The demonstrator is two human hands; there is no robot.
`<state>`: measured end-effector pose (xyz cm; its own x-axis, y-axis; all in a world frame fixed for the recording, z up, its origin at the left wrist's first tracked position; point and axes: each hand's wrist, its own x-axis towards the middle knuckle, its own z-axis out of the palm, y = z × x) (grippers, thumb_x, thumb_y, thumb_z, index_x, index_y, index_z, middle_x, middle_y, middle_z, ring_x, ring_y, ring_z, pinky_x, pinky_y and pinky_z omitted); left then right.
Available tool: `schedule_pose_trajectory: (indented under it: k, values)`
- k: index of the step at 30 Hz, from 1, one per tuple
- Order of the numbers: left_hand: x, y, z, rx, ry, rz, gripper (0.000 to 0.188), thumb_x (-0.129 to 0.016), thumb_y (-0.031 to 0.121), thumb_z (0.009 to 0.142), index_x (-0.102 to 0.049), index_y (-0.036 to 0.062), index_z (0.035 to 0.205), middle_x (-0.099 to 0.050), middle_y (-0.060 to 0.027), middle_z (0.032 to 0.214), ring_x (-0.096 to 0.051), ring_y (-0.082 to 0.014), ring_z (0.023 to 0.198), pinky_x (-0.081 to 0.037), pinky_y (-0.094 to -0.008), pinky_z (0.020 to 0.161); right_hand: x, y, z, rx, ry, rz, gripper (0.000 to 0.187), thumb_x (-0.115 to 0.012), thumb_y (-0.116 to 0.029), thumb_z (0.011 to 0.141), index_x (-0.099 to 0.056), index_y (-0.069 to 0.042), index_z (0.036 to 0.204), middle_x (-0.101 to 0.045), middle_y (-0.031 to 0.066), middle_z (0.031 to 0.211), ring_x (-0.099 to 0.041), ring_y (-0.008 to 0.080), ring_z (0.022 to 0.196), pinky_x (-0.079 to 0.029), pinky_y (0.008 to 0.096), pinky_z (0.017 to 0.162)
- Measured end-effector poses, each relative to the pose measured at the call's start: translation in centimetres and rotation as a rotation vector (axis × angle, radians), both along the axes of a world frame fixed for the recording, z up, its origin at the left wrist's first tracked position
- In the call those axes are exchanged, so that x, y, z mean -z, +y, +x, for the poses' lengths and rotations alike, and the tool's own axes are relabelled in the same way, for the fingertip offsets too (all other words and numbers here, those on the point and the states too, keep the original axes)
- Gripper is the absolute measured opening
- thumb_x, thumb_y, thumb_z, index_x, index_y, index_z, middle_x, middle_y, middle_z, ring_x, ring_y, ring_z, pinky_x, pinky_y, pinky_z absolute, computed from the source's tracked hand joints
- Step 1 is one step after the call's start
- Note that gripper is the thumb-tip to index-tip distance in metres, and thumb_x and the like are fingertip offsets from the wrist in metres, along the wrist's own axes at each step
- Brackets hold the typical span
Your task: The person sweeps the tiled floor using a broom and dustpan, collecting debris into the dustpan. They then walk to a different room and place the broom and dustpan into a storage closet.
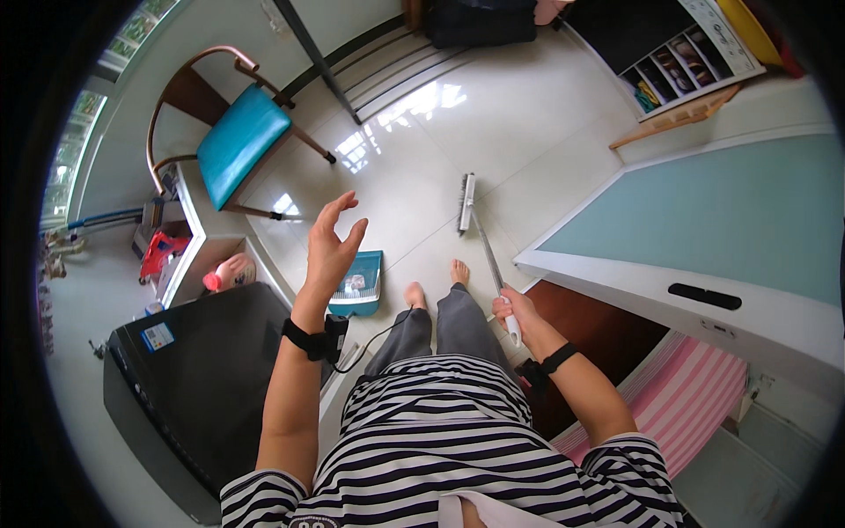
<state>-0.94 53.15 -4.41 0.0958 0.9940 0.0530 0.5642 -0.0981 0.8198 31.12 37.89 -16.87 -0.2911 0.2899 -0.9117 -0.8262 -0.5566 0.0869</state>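
Observation:
My right hand (516, 313) is wrapped round the white grip end of a long-handled floor brush (488, 250). Its narrow white head with dark bristles meets the tiled floor ahead of my feet. Nothing is in my left hand (333, 246), raised in front of me with thumb and fingers apart. Beyond that hand, lower down, a teal dustpan (368, 280) rests on the floor near one foot. Something pale and crumpled, too small to name, lies in the dustpan. A dark band with a small device and cable circles my left wrist; another band is on my right.
A chair with a teal seat (242, 145) stands far left, and a black boxy appliance (194, 378) is close on my left. To the right is a door with a pale green panel (704, 211). A pink-striped cloth (691, 396) hangs behind it. Shelves (682, 66) stand far right.

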Motion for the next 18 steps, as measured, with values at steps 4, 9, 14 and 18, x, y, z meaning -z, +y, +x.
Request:
schedule_pose_trajectory:
  k: [4,9,14,18]
  values:
    - [0.5,0.9,1.4,0.061,-0.032,-0.038,0.046,-0.068,0.012,0.082,-0.056,0.0074,0.126,-0.064,-0.0095,0.113,-0.059,-0.0231,0.106,-0.044,-0.0347,0.093,-1.0,0.2,1.2,0.01,-0.263,0.087,0.026,-0.048,-0.011,0.093,-0.034,-0.019,0.113,-0.045,0.0046,0.072,-0.037,0.0069,0.048,-0.031,0.0172,0.036]
    - [-0.2,2.4,3.4,0.098,-0.024,-0.065,0.046,-0.068,0.011,0.082,-0.055,0.0069,0.127,-0.065,-0.0092,0.112,-0.059,-0.0228,0.106,-0.044,-0.0354,0.093,3.8,4.1,5.7,0.309,-0.227,-0.035,0.005,-0.042,-0.004,0.087,-0.039,-0.008,0.087,-0.04,0.0023,0.062,-0.036,0.0081,0.045,-0.032,0.0198,0.036]
    - [-1.3,5.0,6.4,0.14,0.016,-0.131,0.046,-0.067,0.01,0.084,-0.055,0.0072,0.128,-0.064,-0.0102,0.112,-0.06,-0.0221,0.106,-0.046,-0.035,0.092,13.7,9.6,12.2,0.466,0.022,0.031,0.02,-0.041,-0.01,0.087,-0.033,-0.009,0.069,-0.038,0.0039,0.055,-0.039,0.016,0.041,-0.036,0.029,0.038]
    - [-1.7,8.4,9.5,0.139,0.044,-0.151,0.045,-0.065,0.01,0.085,-0.054,0.0074,0.129,-0.065,-0.0098,0.112,-0.06,-0.0215,0.106,-0.047,-0.036,0.094,14.6,15.1,7.4,0.155,-0.283,0.031,0.017,-0.04,-0.013,0.088,-0.042,-0.005,0.074,-0.048,0.0108,0.058,-0.044,0.0238,0.041,-0.038,0.0392,0.038]
